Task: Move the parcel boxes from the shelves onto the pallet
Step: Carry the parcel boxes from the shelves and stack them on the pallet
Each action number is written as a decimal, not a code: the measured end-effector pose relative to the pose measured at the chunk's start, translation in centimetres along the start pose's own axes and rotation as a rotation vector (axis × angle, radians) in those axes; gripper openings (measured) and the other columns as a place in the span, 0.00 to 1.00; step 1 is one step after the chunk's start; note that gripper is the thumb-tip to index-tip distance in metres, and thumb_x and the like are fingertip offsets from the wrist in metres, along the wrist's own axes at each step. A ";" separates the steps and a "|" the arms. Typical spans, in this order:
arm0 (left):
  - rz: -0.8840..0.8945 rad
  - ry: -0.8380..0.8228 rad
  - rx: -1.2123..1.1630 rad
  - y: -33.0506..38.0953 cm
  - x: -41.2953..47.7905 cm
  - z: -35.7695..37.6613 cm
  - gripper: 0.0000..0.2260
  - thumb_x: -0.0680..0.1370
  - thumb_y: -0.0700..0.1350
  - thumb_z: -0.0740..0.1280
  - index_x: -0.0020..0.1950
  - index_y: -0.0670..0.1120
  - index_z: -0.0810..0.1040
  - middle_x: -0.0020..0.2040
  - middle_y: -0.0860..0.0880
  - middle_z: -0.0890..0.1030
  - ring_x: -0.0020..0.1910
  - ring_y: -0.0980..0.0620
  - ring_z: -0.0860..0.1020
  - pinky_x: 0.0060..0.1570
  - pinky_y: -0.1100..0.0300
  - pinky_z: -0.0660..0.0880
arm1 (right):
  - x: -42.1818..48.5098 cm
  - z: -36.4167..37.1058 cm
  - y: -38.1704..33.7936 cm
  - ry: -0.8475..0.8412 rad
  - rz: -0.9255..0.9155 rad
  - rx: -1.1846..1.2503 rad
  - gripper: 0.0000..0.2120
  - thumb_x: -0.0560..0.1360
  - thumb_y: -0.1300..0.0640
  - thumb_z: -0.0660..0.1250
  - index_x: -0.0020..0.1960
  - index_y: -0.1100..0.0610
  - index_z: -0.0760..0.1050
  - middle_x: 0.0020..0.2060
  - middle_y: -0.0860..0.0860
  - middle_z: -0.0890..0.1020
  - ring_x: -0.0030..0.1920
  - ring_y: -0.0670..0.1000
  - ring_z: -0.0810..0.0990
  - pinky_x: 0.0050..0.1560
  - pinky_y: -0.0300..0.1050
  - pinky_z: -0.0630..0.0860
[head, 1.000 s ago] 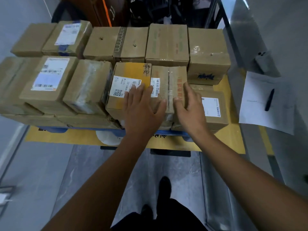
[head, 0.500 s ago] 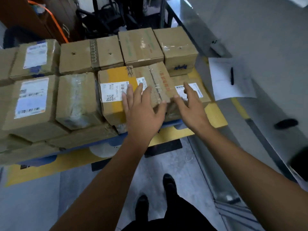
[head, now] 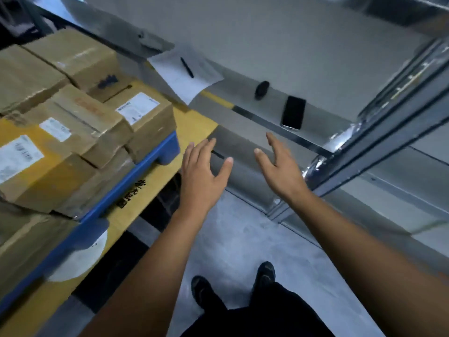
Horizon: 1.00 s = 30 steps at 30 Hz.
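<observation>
Several brown cardboard parcel boxes (head: 80, 132) with white labels lie packed together on the blue pallet (head: 136, 176) at the left. My left hand (head: 201, 173) and my right hand (head: 279, 171) hover side by side in the air to the right of the pallet, fingers straight and spread, holding nothing. Both hands are over the floor in front of the grey metal shelf (head: 315, 69), touching neither boxes nor shelf. The shelf level in view holds no parcel box.
On the shelf lie a sheet of paper (head: 184, 71) with a pen (head: 187, 67), a small black object (head: 262, 90) and a black phone (head: 293, 112). A yellow floor marking (head: 155, 181) surrounds the pallet. My shoes (head: 266, 276) stand on the grey floor.
Both hands have lifted off the taped box on the pallet and swung right toward the shelf. The view has turned right, so the pallet now sits at the left.
</observation>
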State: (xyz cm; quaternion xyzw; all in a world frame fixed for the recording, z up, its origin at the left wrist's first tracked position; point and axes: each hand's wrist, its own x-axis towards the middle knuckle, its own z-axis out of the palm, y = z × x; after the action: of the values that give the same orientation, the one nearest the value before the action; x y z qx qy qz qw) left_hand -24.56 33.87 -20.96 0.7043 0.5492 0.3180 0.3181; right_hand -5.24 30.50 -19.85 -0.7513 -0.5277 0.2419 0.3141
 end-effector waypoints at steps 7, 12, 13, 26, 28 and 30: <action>0.188 -0.282 -0.036 10.0 -3.8 11.7 0.28 0.83 0.58 0.65 0.80 0.50 0.67 0.81 0.49 0.66 0.83 0.47 0.55 0.80 0.44 0.57 | -9.7 -11.7 10.7 0.281 0.213 0.048 0.31 0.85 0.42 0.62 0.84 0.51 0.60 0.81 0.52 0.66 0.81 0.53 0.64 0.80 0.55 0.61; 0.301 -0.460 -0.009 19.0 -11.0 22.3 0.30 0.81 0.63 0.65 0.80 0.51 0.68 0.79 0.49 0.70 0.80 0.47 0.61 0.79 0.46 0.60 | -20.0 -20.4 19.9 0.469 0.391 0.060 0.30 0.85 0.44 0.63 0.83 0.54 0.62 0.80 0.52 0.68 0.80 0.52 0.65 0.80 0.51 0.61; 0.321 -0.488 0.006 20.7 -12.8 24.4 0.31 0.81 0.63 0.65 0.80 0.51 0.68 0.79 0.49 0.70 0.81 0.46 0.61 0.79 0.46 0.60 | -22.2 -22.2 21.8 0.496 0.420 0.054 0.30 0.85 0.44 0.63 0.83 0.54 0.62 0.80 0.52 0.68 0.80 0.52 0.65 0.80 0.50 0.60; 0.695 -0.828 0.081 39.9 -35.7 45.1 0.30 0.82 0.63 0.65 0.80 0.50 0.69 0.78 0.49 0.71 0.81 0.43 0.61 0.81 0.48 0.54 | -47.9 -39.5 39.1 0.819 0.711 0.100 0.33 0.83 0.39 0.63 0.84 0.49 0.60 0.82 0.51 0.64 0.82 0.53 0.60 0.81 0.57 0.60; 0.750 -0.879 0.077 42.2 -38.5 47.7 0.30 0.82 0.63 0.65 0.80 0.50 0.68 0.79 0.49 0.70 0.81 0.43 0.60 0.81 0.47 0.54 | -51.0 -40.9 40.9 0.868 0.757 0.102 0.33 0.83 0.38 0.63 0.84 0.47 0.60 0.82 0.50 0.64 0.82 0.53 0.60 0.80 0.59 0.60; 0.794 -0.926 0.076 44.2 -41.1 50.3 0.30 0.82 0.63 0.64 0.80 0.51 0.68 0.79 0.49 0.70 0.81 0.43 0.60 0.81 0.46 0.53 | -53.7 -42.3 42.7 0.909 0.804 0.089 0.33 0.83 0.37 0.63 0.84 0.47 0.60 0.82 0.50 0.64 0.82 0.53 0.59 0.80 0.59 0.60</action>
State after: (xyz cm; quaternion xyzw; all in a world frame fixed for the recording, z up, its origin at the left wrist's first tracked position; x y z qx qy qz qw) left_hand 32.82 -19.81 -19.75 0.9312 0.0599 0.0533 0.3557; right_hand 33.98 -39.87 -20.19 -0.9059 -0.0049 0.0187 0.4231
